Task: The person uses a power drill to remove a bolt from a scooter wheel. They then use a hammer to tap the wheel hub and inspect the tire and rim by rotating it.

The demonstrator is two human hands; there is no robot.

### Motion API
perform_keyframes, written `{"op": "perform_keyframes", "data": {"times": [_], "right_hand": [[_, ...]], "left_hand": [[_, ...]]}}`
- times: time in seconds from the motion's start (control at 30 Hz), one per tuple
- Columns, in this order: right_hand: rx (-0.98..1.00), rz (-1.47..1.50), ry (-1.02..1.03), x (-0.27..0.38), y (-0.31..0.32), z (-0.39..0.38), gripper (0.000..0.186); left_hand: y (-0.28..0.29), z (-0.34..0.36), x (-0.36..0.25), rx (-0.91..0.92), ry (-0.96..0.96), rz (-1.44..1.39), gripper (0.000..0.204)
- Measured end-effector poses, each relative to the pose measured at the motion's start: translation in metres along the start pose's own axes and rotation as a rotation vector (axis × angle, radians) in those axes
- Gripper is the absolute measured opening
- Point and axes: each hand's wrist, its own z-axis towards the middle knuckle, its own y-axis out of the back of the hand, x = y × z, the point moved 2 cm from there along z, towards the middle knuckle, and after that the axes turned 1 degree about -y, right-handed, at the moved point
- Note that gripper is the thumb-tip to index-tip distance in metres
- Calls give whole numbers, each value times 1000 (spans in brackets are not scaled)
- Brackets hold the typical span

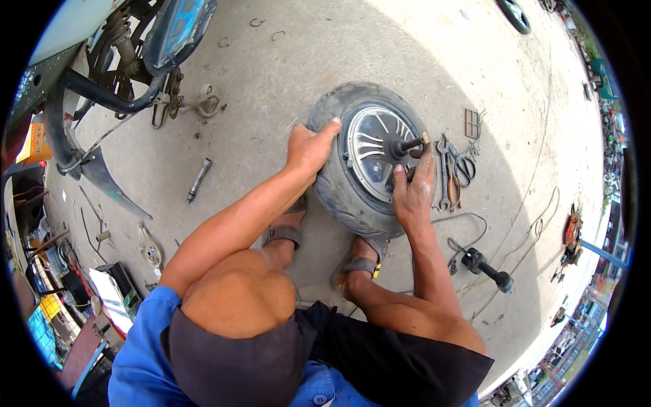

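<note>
A scooter wheel, a black tyre (339,197) around a dark hub motor (371,129) with silver fins and an axle (410,145), stands leaning at my feet. My left hand (310,146) grips the tyre's upper left side, thumb on top. My right hand (413,193) has its fingers curled at the axle on the wheel's right side; what exactly its fingertips hold is partly hidden. Right beside the wheel lie wrenches (443,173), orange-handled pliers (454,190) and scissors (465,166).
A lifted vehicle frame (108,91) fills the upper left. A shock absorber (199,180) lies left of my feet (285,234), a throttle grip with cable (485,268) to the right. Several tools and parts (108,292) crowd the lower left; a small metal rack (472,122) sits beyond the wrenches.
</note>
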Motion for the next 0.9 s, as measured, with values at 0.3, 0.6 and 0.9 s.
{"op": "perform_keyframes", "data": {"times": [0.3,0.6,0.9], "right_hand": [[151,-42,-117,11,-18,-26,90],[384,-134,143,-42,25,-54,115],[93,-363,241,-106,22,-62,97]], "left_hand": [[39,25,-3,18,7,46,73],[37,15,11,54,85,-22,82],[5,3,-9,162,42,-37,99]]}}
